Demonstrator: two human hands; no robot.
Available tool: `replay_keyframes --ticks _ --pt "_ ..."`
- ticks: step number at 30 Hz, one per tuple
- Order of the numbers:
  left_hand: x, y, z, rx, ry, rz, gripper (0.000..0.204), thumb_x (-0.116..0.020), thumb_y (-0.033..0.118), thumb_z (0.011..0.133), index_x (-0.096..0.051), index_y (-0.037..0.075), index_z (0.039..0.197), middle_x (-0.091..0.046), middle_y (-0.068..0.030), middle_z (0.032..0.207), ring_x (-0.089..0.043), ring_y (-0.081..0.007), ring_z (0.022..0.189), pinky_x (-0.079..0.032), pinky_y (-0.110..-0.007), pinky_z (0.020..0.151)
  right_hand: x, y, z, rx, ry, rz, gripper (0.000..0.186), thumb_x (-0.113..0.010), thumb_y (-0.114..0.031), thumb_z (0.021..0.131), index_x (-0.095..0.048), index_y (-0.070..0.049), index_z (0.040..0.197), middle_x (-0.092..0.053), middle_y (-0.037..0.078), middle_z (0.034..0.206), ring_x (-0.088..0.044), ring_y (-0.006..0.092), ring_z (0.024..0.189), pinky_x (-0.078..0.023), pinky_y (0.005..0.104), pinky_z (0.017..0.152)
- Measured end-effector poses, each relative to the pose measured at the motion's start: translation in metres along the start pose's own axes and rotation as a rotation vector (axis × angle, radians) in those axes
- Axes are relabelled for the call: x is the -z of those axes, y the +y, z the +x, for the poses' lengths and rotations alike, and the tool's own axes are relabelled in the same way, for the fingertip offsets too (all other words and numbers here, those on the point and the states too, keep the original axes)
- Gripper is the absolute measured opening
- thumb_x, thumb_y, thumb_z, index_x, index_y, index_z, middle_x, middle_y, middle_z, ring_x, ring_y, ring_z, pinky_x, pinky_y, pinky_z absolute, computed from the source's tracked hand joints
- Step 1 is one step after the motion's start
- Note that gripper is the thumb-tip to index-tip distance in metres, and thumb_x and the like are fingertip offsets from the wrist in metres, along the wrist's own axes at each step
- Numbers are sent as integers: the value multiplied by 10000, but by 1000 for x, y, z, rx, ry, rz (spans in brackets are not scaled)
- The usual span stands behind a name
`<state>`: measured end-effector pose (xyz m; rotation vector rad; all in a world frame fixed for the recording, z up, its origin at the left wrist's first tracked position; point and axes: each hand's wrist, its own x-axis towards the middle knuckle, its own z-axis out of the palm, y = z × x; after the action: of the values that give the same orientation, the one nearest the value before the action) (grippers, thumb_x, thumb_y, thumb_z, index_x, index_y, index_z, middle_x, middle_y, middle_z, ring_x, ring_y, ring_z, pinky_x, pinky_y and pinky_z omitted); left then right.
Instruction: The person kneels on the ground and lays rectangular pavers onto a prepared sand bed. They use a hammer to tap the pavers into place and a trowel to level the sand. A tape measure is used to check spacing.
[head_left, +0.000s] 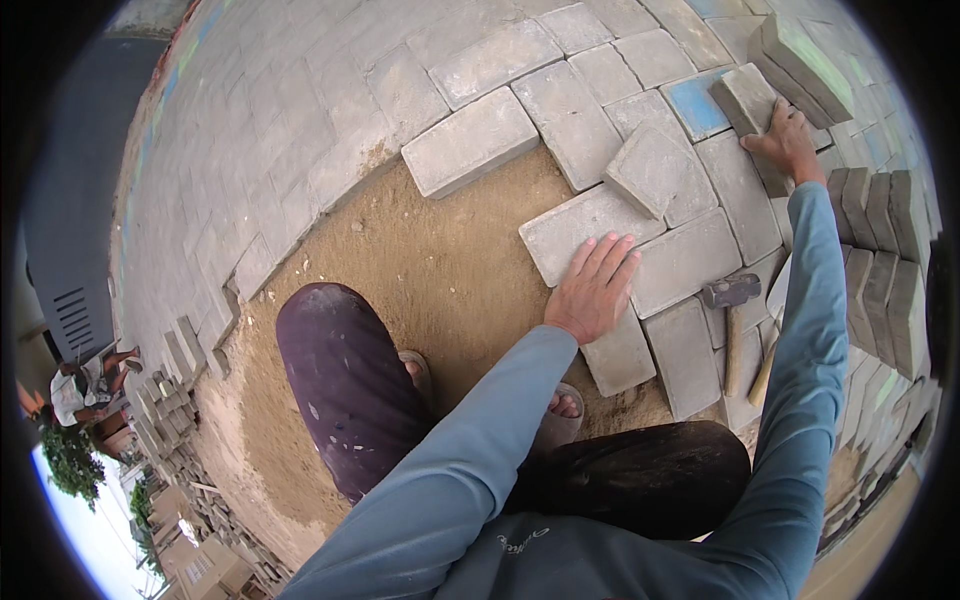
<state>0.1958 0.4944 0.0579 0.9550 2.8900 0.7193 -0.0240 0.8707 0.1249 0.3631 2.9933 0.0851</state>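
My left hand (pixel 590 290) lies flat with fingers stretched over a grey paving block (pixel 565 230) beside the open sand bed (pixel 380 250). Up at the right, my right hand (pixel 785 140) grips a grey block (pixel 745 98) next to a leaning pair of chalk-marked blocks (pixel 800 62). A loose square block (pixel 645 165) sits tilted on the laid pavers near my left hand. A hammer (pixel 730 291) with a wooden handle rests on the pavers right of that hand, beside a second wooden handle (pixel 766 370) partly hidden by my sleeve.
Stacked blocks (pixel 880 270) stand along the right. Laid paving (pixel 250 130) spreads across the top and left. My knees and sandalled feet are on or over the sand. At far left, another person (pixel 75 395) is near piles of blocks (pixel 165 420) and a dark gate (pixel 65 290).
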Motion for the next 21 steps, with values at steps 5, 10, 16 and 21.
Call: replay_keyframes --ticks 5,10,16,21 --pt "-8 -1 -1 -13 33 0 516 -597 297 985 -518 99 1456 -432 -89 1566 -356 -266 1483 -244 -458 1252 1 -26 -60 -119 -57 158 974 -819 -522 701 -458 70 1385 -460 383 1377 -502 523 1295 -453 517 1062" --pt "-11 -2 -3 -43 78 -8 520 -590 296 992 -507 102 1467 -421 -82 1574 -337 -257 1495 -233 -451 1257 8 -34 -106 -131 -155 153 1019 -804 -573 693 -485 138 1349 -495 415 1360 -491 543 1295 -436 504 1082" --pt "-17 -14 -7 -54 110 -49 502 -596 287 988 -530 96 1447 -409 -90 1594 -310 -263 1515 -211 -436 1266 71 -50 -176 -101 -308 463 1015 -816 -572 645 -563 209 1242 -618 416 1188 -670 451 1066 -530 428 928" --pt "-8 -21 -34 2 150 -347 346 -567 181 994 -620 62 1314 -608 -122 1386 -571 -292 1277 -426 -429 1098 75 -61 -249 -9 -97 229 1087 -808 -591 643 -505 189 1337 -595 357 1153 -643 441 1065 -523 450 935"
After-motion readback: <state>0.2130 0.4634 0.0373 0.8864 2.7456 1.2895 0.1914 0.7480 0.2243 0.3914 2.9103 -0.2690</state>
